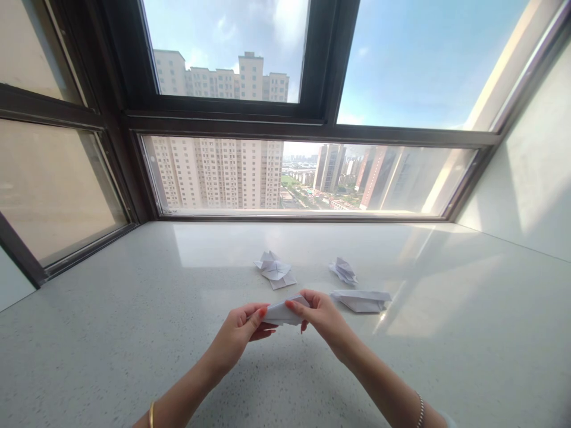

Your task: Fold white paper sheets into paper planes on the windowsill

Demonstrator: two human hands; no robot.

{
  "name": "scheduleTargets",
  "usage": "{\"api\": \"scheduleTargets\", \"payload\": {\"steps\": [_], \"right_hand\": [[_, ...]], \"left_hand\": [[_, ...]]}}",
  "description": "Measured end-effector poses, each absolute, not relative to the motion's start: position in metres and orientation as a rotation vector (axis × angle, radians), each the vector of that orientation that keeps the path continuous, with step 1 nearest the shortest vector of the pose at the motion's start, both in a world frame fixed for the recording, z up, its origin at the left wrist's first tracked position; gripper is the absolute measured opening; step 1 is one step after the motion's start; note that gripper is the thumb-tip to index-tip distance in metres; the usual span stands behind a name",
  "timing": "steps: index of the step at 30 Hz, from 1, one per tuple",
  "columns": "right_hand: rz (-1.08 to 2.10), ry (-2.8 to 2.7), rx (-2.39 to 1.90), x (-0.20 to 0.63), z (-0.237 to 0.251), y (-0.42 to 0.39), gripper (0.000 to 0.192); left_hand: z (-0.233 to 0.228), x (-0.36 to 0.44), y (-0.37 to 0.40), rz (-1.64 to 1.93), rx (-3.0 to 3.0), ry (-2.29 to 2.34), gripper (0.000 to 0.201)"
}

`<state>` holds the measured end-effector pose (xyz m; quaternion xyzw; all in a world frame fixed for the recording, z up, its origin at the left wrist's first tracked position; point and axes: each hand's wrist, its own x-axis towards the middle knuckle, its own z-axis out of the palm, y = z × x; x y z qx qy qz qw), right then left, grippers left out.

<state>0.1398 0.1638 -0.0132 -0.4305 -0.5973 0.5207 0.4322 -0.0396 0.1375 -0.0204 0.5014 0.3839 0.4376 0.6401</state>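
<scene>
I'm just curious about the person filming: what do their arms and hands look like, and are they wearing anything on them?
Both forearms are bare, with no sleeves in view. The left hand has a thin gold bangle at its wrist; the right hand has a beaded silver bracelet. The fingernails are painted reddish-pink. No rings or watch show.

Both forearms reach forward, left hand (238, 330) and right hand (319, 315) pinching, fingertips nearly meeting.

Three folded papers (275, 268) on sill (134, 333), behind the held paper (285, 312)
</scene>
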Motion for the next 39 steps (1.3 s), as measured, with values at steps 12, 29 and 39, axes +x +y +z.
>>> {"api": "scheduleTargets", "payload": {"steps": [12,29,39], "right_hand": [[0.996,-1.64,-1.586,0.241,-0.021,0.143,0.038],[0.395,-1.776,-1.915,0.314,-0.038,0.145,0.035],[0.406,-1.833,-1.886,0.32,-0.042,0.147,0.033]], "left_hand": [[-0.03,-0.04,0.143,0.792,1.376,0.982,0.037],[-0.021,0.031,0.106,0.46,2.448,0.704,0.045],[-0.046,0.114,0.128,0.557,2.672,0.63,0.066]]}}
